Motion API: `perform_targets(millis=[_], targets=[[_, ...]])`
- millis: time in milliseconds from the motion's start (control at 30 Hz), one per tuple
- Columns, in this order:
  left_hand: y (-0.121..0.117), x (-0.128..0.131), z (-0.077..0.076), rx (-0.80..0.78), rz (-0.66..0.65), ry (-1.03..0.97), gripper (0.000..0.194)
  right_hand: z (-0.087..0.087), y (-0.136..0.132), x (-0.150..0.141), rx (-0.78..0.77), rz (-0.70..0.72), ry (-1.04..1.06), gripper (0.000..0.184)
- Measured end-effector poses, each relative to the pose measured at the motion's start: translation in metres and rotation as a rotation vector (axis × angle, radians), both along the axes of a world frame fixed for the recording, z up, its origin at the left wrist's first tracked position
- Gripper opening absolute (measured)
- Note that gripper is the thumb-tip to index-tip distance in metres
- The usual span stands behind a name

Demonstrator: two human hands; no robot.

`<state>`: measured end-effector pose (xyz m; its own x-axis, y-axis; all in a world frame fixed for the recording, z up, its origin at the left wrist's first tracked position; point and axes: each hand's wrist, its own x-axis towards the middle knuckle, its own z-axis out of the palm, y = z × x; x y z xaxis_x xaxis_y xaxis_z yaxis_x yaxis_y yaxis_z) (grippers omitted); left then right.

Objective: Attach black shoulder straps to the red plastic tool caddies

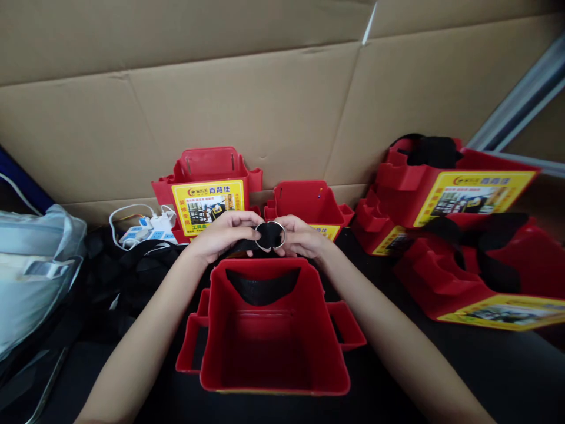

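Observation:
An open red plastic tool box [269,330] sits in front of me, with a black webbing strap [262,285] draped over its far wall. Just beyond that wall, my left hand [223,234] pinches the strap where it runs into a metal ring buckle [271,235]. My right hand [302,235] grips the ring's other side. Both hands have their fingers closed around strap and ring.
More red tool boxes with yellow labels stand behind [207,188], [309,203], and several lie tipped with black straps at the right [459,194]. A white power strip with cables [145,227] and a grey bag [35,265] are at the left. Cardboard [265,88] walls the back.

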<state>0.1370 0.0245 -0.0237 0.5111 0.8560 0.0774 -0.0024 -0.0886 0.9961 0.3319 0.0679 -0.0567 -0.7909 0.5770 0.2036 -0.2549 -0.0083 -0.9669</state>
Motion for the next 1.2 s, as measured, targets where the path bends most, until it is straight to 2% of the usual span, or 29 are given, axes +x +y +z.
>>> perform_targets(millis=[233, 333, 467, 600, 667, 767, 900, 967, 1033, 1200], targets=[[0.010, 0.000, -0.006, 0.291, 0.197, 0.340, 0.012, 0.035, -0.007, 0.018, 0.359, -0.343, -0.488, 0.016], [0.011, 0.001, -0.007, 0.297, 0.241, 0.361, 0.013, 0.047, -0.013, 0.027, 0.440, -0.474, -0.601, 0.013], [0.007, 0.000, -0.004, 0.248, 0.180, 0.282, 0.012, 0.060, -0.018, 0.047, 0.432, -0.606, -0.548, 0.008], [0.003, -0.001, -0.001, 0.172, 0.209, 0.255, 0.012, 0.070, -0.020, 0.071, 0.383, -0.839, -0.323, 0.019], [0.002, 0.001, -0.001, 0.120, 0.219, 0.224, 0.012, 0.073, -0.023, 0.076, 0.376, -0.872, -0.275, 0.018], [0.001, 0.006, -0.001, 0.060, 0.204, 0.185, 0.013, 0.075, -0.033, 0.064, 0.399, -0.766, -0.321, 0.013], [0.001, 0.010, -0.003, 0.078, 0.259, 0.198, 0.013, 0.069, -0.049, 0.030, 0.420, -0.455, -0.445, 0.043], [0.001, 0.010, -0.004, 0.106, 0.276, 0.206, 0.012, 0.066, -0.053, 0.017, 0.450, -0.396, -0.441, 0.055], [0.001, 0.010, -0.005, 0.143, 0.257, 0.218, 0.010, 0.064, -0.054, 0.011, 0.509, -0.380, -0.389, 0.052], [0.001, 0.009, -0.005, 0.256, 0.237, 0.290, 0.008, 0.064, -0.050, 0.014, 0.603, -0.227, -0.387, 0.023]])
